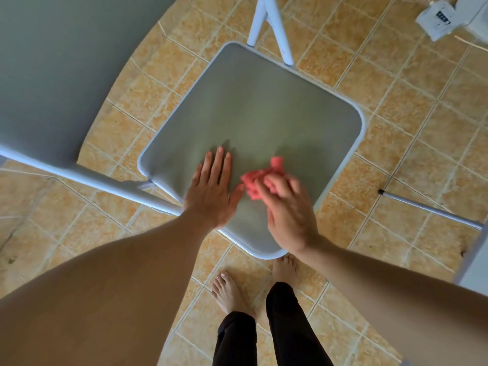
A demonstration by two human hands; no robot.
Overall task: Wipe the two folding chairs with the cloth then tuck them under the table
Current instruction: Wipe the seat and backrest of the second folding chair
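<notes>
A folding chair with a grey seat [258, 107] and a pale blue-white frame stands on the tiled floor below me. My left hand [211, 191] lies flat on the near left part of the seat, fingers straight. My right hand [287, 210] grips a crumpled pink cloth [261, 175] and presses it onto the seat just right of the left hand; the hand is blurred. The chair's front legs [272, 25] show beyond the seat's far edge.
A large grey surface with a pale frame bar [52, 70] fills the upper left. A thin metal leg with a black tip [427, 207] lies at right. A white object [438, 17] sits on the floor at top right. My bare feet [232, 291] stand just behind the seat.
</notes>
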